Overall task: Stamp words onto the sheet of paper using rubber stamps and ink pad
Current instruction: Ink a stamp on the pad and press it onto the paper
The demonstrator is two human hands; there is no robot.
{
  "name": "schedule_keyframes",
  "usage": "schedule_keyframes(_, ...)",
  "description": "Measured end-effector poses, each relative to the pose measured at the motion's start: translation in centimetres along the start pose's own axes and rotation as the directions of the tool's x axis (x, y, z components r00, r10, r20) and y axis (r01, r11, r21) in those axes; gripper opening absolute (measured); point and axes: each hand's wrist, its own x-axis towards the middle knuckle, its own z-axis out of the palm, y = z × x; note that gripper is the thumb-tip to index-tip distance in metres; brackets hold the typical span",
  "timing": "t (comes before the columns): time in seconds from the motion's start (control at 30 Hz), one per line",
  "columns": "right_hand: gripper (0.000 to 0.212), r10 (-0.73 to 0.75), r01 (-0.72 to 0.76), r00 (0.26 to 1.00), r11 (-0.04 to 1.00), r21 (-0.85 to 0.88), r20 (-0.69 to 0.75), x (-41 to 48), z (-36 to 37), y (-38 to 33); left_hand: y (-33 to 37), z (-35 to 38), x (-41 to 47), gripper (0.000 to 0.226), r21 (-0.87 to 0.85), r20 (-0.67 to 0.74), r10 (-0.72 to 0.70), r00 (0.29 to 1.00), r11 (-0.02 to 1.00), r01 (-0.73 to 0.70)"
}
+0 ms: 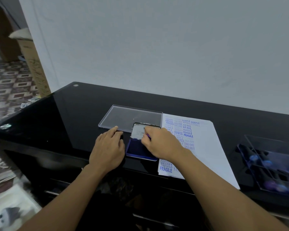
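– While the right hand works at the ink pad, what could go wrong?

– That hand is clenched round a small stamp. Only a purple sliver of it shows between the fingers, held over the blue pad. I cannot tell whether the rubber touches the ink. The wrist lies across the left edge of the sheet of paper, over words already printed there, so I judge any wet ink could smear. The pad's lid stands open just behind the knuckles and could be knocked shut. Too much ink would blot the next word.

– And the other hand?

– The left hand lies palm down on the black desk, just left of the ink pad. Its fingers are relaxed and the forefinger reaches the edge of a clear tray. It grasps nothing that I can make out.

– What holds what?

– The clear tray lies flat behind the ink pad, and the dark desk shows through it. At the far right, well apart from both hands, a clear compartment box holds spare stamps with blue and purple tops, too blurred to count. The paper lies between the ink pad and that box and carries blue words such as FRAGILE, AIR MAIL and SAMPLE.
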Motion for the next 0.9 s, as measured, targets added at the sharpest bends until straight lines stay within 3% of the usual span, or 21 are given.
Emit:
schedule_keyframes(0.37, 0.022, -0.004, 0.001, 0.998, 0.999, -0.050, -0.059, -0.30, 0.81, -0.30, -0.13, 0.27, 0.06, 0.036, 0.015, 0.001, 0.003, 1.000, 1.000, -0.003)
schedule_keyframes(0.9, 0.024, -0.012, 0.012, 0.999, 1.000, -0.009, -0.036, -0.05, 1.01, -0.12, -0.25, 0.37, 0.07, 0.035, 0.015, -0.001, -0.005, 1.000, 1.000, 0.005)
